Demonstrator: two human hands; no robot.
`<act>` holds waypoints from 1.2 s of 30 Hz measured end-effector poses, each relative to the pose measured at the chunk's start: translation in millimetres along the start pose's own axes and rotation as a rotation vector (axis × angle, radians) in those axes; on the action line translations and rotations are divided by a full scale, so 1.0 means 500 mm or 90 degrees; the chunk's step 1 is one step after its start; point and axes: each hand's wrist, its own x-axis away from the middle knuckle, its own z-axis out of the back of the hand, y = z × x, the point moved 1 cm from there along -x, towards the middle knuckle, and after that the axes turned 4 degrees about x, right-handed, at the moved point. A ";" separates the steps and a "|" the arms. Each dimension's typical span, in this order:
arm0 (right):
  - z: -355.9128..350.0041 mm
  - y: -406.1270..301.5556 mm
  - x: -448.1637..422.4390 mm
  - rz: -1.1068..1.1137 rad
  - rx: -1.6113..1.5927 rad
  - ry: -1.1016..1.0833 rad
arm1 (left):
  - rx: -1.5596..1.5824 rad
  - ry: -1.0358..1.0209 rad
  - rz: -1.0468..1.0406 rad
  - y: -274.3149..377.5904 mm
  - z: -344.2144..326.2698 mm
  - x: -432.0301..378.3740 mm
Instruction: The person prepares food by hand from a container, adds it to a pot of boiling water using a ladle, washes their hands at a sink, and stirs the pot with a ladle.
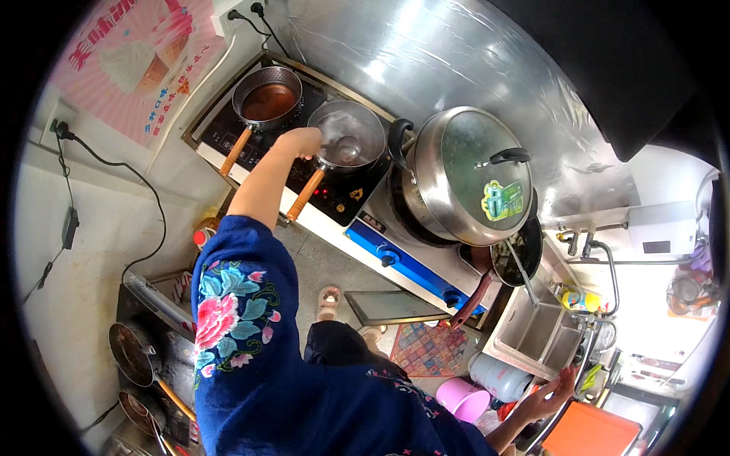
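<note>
My left hand (305, 142) is closed over the near rim of a steel saucepan (373, 128) with a wooden handle. It grips a ladle (346, 149), whose round bowl sits in the clear, bubbling-looking liquid; most of the ladle's handle is hidden by my fingers. Left of it, a second wooden-handled saucepan (268, 74) holds brown liquid. Both pans stand on a black double cooktop (342, 199) with red lights lit. Far to the lower right, my right hand (550, 396) hangs near the sink's corner, fingers apart, with nothing visible in it.
A large steel pot with a glass lid (473, 176) stands on a gas stove with a blue front panel (399, 256). Beyond are a dark frying pan (527, 251) and a steel sink (527, 319). A pink bucket (462, 399) and gas cylinder (496, 376) occupy the floor.
</note>
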 end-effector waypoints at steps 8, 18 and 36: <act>-0.022 -0.006 0.003 0.026 0.004 -0.030 | -0.144 0.315 -0.060 -0.017 0.015 0.016; -0.028 -0.013 0.012 0.013 0.011 -0.071 | -0.293 0.306 0.104 0.025 -0.028 -0.013; -0.036 -0.024 0.013 0.041 -0.001 -0.050 | -0.016 -0.087 0.016 0.014 -0.038 -0.039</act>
